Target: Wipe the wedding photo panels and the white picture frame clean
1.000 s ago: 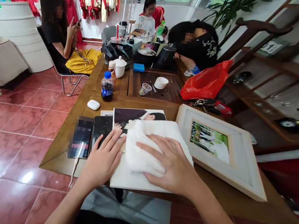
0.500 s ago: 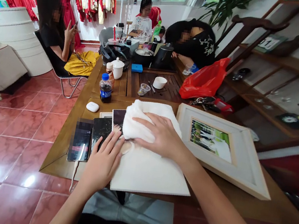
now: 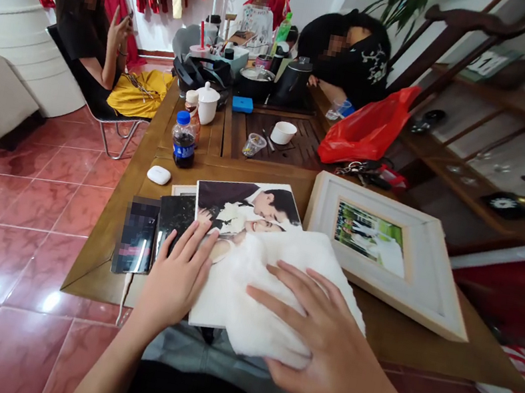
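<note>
Two bare hands work over a wedding photo print lying flat on the near part of the wooden table, at lower centre of the frame. The left hand is open, its fingers spread and resting along the print's left edge, a good placing for pinning the sheet so it cannot creep while the other hand works. The right hand is open too, its grip not closed on anything: the fingers lie splayed across a soft white cloth that covers the lower right of the print. Light, even pressure through flat fingers would suit a photo's surface better than fingertips digging in. Just left of the print sit a dark sheet and a phone with a blurred screen; to the right lies a cream-framed wedding picture. Further up the table are a cola bottle and a white earbud case.
</note>
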A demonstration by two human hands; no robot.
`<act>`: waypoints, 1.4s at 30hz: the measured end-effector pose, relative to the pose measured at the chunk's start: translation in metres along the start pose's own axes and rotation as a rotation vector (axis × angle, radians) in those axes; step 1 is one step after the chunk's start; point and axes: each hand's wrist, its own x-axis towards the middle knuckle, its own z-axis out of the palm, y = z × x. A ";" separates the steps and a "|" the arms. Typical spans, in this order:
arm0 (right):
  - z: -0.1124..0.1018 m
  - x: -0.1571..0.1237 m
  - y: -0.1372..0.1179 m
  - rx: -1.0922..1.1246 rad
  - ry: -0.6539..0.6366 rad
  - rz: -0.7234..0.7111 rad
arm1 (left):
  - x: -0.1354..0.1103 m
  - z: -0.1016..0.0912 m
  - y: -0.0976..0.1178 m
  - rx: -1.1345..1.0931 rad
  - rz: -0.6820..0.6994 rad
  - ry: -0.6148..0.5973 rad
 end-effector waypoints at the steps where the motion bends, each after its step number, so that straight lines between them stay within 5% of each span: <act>1: 0.002 0.003 0.000 -0.009 0.012 0.011 | 0.000 0.000 0.000 -0.002 0.001 -0.002; 10: 0.015 0.026 -0.020 0.085 -0.018 -0.023 | 0.000 0.000 -0.003 0.003 0.020 -0.001; 23: 0.003 -0.010 0.007 -0.142 0.113 0.167 | 0.000 0.002 0.000 0.059 0.006 0.030; 33: 0.018 0.021 -0.029 0.004 0.006 0.013 | -0.001 0.003 -0.003 0.055 0.036 0.026; 42: 0.011 0.009 0.013 -0.172 0.082 0.182 | 0.000 0.004 -0.002 0.026 0.011 0.045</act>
